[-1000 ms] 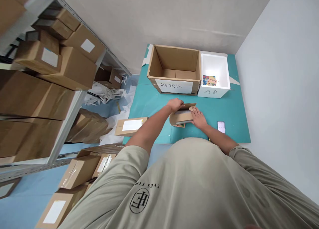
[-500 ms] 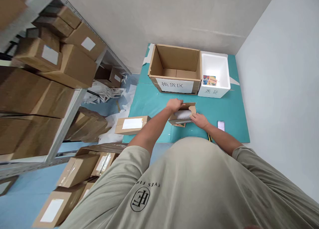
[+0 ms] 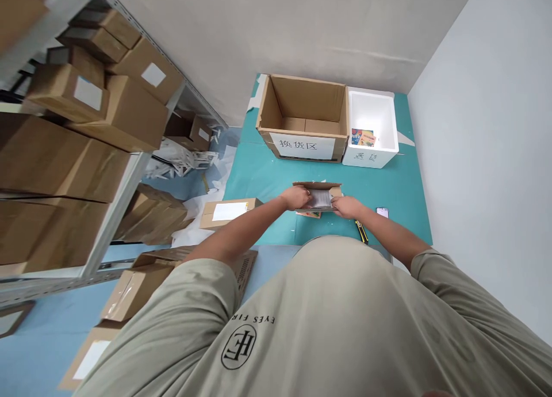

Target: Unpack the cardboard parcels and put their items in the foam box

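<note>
A small open cardboard box (image 3: 317, 185) stands on the table between my hands. Inside it lies a whitish, clear-wrapped item (image 3: 319, 199). Curled over the box's left end, my left hand (image 3: 297, 198) has its fingertips inside, partly hidden beside the wrapped item. At the right end, my right hand (image 3: 346, 206) is closed on the box's edge by a raised flap. A colourful printed card or booklet (image 3: 311, 214) pokes out from under the front of the box. Near my right forearm lies a yellow and black box cutter (image 3: 361, 231).
Behind are a large open carton (image 3: 302, 146) with a label and a white foam box (image 3: 390, 138) holding colourful booklets. A taped carton (image 3: 228, 210) sits at the table's left edge, a phone (image 3: 382, 212) at right. Shelves of cartons (image 3: 116, 112) line the left.
My left hand has shifted from the box's back left flap down to its left end, fingertips now inside. The box, tilted before, now sits more squarely with its opening facing up.
</note>
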The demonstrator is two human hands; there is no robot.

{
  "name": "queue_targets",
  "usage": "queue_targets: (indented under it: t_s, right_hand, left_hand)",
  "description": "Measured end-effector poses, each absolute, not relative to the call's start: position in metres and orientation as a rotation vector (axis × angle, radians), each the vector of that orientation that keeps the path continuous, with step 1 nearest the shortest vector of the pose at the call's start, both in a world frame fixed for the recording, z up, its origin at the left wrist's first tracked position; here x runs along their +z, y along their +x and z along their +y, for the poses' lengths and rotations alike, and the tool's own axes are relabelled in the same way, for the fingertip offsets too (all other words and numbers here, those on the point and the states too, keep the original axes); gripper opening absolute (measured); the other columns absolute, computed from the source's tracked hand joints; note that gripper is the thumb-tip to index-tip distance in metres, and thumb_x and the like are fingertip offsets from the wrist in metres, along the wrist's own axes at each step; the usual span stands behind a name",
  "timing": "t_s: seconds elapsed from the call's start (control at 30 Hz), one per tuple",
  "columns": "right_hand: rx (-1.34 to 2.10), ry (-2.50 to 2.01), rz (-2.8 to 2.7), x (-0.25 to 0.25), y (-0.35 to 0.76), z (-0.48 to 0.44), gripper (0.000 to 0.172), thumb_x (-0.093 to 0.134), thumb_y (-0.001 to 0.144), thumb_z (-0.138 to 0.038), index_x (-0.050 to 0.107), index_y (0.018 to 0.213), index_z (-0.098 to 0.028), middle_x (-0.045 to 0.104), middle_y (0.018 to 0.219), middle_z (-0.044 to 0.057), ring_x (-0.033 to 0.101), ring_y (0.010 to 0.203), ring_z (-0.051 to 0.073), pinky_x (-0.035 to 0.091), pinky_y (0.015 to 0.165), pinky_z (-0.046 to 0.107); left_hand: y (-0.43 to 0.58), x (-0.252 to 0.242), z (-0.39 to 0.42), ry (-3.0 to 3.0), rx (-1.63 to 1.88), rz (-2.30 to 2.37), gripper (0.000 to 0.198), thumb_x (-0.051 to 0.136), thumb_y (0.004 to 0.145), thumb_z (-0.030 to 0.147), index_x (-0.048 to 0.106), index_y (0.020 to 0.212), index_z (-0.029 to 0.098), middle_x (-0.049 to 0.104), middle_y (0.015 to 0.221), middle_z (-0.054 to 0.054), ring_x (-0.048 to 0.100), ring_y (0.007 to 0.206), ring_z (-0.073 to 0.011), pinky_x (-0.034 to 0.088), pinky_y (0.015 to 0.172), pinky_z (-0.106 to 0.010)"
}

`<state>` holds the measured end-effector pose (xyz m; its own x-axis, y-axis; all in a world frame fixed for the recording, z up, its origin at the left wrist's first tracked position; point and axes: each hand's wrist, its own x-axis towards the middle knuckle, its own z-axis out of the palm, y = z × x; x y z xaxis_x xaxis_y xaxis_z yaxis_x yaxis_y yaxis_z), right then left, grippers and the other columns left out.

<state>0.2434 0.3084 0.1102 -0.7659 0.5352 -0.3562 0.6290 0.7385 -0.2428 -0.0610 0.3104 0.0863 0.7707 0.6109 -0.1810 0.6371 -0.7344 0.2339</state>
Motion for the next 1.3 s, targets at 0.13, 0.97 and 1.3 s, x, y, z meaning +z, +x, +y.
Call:
queue_targets:
  t_s: [0.13,0.97,1.3]
  right_hand:
    - [-0.483,0.889,2.581,0.117,0.240,0.306,0.023,0.068,0.108,-0.024,0.089,0.113,-0.016,0.076,0.138,0.019,0.076,0.093,0.027,0.052,0.080,0.036]
    - [-0.990,1.287,3.137,0.054,0.328,0.284,0.033,0.073,0.109,-0.045,0.075,0.086,-0.023,0.071,0.116,0.012,0.068,0.087,0.022,0.063,0.082,0.038]
    - [-1.077,1.508,3.060,0.074,0.309,0.291,0.031,0.076,0.105,-0.042,0.071,0.080,-0.024,0.070,0.119,0.013,0.071,0.101,0.028,0.063,0.100,0.047]
  left_hand:
    - [-0.060,0.083,0.302,2.690,-0.049,1.039,0.045,0.077,0.101,0.059,0.088,0.111,0.016,0.082,0.096,-0.021,0.075,0.100,-0.0365,0.051,0.097,-0.047]
    - [-0.095,0.109,0.279,2.778,0.260,1.013,0.043,0.053,0.114,0.045,0.084,0.092,0.023,0.083,0.096,-0.015,0.073,0.117,-0.0344,0.047,0.116,-0.056]
    - [-0.040,0.122,0.264,2.536,0.111,1.317,0.064,0.069,0.101,0.081,0.085,0.124,0.024,0.082,0.089,-0.015,0.078,0.103,-0.0396,0.042,0.115,-0.056]
